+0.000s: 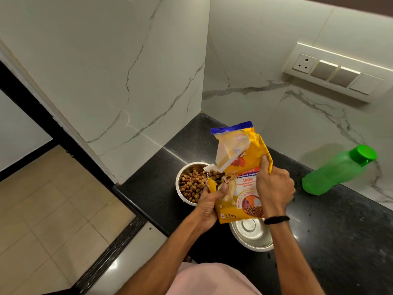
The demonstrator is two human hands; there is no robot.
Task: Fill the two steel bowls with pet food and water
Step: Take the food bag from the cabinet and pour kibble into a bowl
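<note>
A: Both hands are on the pet food bag, a yellow pack with a blue top strip, a puppy picture and a photo of kibble near its base.

B: The grip?

A: The left hand is curled round the lower edge at seven o'clock on the bag, thumb pressed over the puppy. The right hand is clenched round the edge at three o'clock, with a black wristband just below it.

B: And the opening?

A: It is torn open, with a pale inner flap sticking up. The mouth tips toward nine o'clock, right over the first steel bowl.

B: What's in that bowl?

A: Brown and tan kibble, heaped well up the sides, with more showing at the bag's mouth.

B: And the second bowl?

A: It sits at six o'clock of the bag, partly hidden behind it, and what shows of the second steel bowl is bare, shiny metal. Both bowls are on the black speckled counter.

B: Any water?

A: There is a green bottle at three o'clock, well apart from the bag, cap on, by the marble wall.
</note>
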